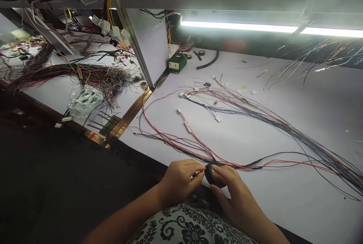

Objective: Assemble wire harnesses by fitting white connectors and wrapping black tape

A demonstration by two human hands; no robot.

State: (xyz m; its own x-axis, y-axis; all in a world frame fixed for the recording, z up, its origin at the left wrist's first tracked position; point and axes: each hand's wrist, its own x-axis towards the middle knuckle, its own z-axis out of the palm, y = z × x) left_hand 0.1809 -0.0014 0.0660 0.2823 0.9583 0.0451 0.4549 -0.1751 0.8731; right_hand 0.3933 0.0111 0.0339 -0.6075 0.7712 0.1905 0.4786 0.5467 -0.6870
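Black tape roll point(212, 175): gripped in right hand point(234, 195), fingers curled round its rim, just over near edge of white surface point(283, 206). Pinched at roll's face with left hand point(179, 181), fingertips closed narrow on it. Sat just beside red and black wires point(244, 167). Likely best done holding roll steady, lifting tape end with a nail, keeping clear of loose strands.

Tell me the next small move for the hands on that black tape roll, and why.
Probably peel up the tape's free end with the left hand: the right hand holds the black tape roll, left fingertips pinch at its rim, and no strip looks drawn out toward the wire bundle just beyond.
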